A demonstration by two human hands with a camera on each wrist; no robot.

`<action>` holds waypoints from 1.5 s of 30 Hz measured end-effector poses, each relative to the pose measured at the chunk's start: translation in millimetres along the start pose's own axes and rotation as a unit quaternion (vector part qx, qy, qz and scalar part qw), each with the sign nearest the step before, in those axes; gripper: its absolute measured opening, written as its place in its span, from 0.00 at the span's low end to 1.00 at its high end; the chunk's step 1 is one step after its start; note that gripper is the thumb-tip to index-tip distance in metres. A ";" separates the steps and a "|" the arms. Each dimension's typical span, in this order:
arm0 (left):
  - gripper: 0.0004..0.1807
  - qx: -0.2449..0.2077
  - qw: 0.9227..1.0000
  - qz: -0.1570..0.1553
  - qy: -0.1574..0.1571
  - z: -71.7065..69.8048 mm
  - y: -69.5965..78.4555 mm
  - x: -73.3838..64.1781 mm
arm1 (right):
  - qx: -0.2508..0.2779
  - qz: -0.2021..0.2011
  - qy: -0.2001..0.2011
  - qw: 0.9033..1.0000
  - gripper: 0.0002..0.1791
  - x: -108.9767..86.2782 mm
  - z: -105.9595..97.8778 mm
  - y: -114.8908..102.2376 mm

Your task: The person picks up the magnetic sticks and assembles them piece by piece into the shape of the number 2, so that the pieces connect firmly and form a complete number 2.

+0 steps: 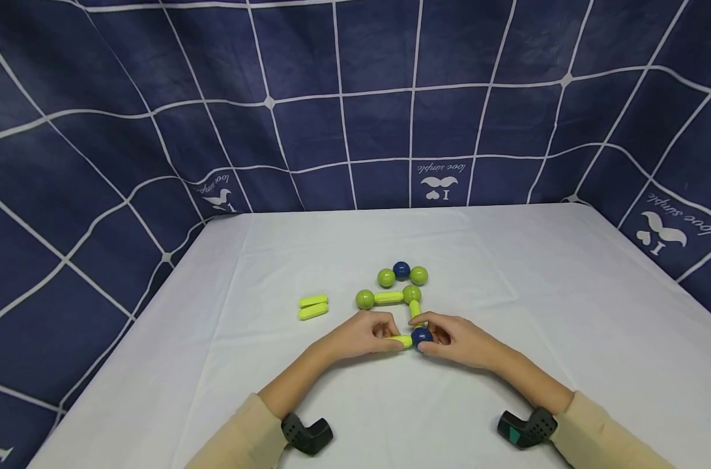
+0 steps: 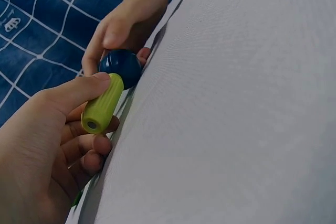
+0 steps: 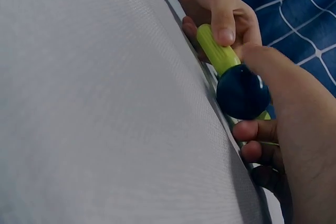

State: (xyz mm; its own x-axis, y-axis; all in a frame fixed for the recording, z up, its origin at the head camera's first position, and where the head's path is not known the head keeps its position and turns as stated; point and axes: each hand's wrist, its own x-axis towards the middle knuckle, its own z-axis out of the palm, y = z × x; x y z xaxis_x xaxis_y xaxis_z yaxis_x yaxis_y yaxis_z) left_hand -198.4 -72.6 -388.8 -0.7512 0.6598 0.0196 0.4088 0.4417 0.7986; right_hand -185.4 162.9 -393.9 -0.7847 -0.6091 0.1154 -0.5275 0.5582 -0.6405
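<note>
My left hand (image 1: 367,335) pinches a ribbed yellow-green rod (image 2: 103,103) between thumb and fingers; a small grey disc shows in its near end. The rod's other end meets a glossy dark blue ball (image 3: 242,92). Around that ball curl the thumb and fingers of my right hand (image 1: 457,339). From the ball a second yellow-green rod (image 1: 414,307) runs back to a green ball (image 1: 412,294), partly behind the right fingers. A third rod (image 1: 388,298) joins this green ball to another green ball (image 1: 365,299) on the left.
Two loose yellow-green rods (image 1: 313,312) lie side by side at the left. Behind the joined pieces sit a green ball (image 1: 386,278), a blue ball (image 1: 401,270) and another green ball (image 1: 418,275). A navy checked curtain (image 1: 373,124) borders the white-covered table (image 1: 261,391).
</note>
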 end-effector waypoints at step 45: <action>0.21 0.044 0.959 -0.004 0.281 -24.3 -0.9 11.2 | 0.010 0.010 -0.006 1.000 0.16 -0.2 1.3 1.1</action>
State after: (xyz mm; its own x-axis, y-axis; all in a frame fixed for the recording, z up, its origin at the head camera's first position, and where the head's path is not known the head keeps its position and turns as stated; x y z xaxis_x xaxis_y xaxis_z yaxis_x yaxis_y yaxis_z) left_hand -219.8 -80.3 -374.6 -0.9049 0.2353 0.3547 0.4256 0.5105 0.7472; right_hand -185.4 162.9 -395.6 -0.7907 -0.6048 0.0945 -0.5056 0.5581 -0.6579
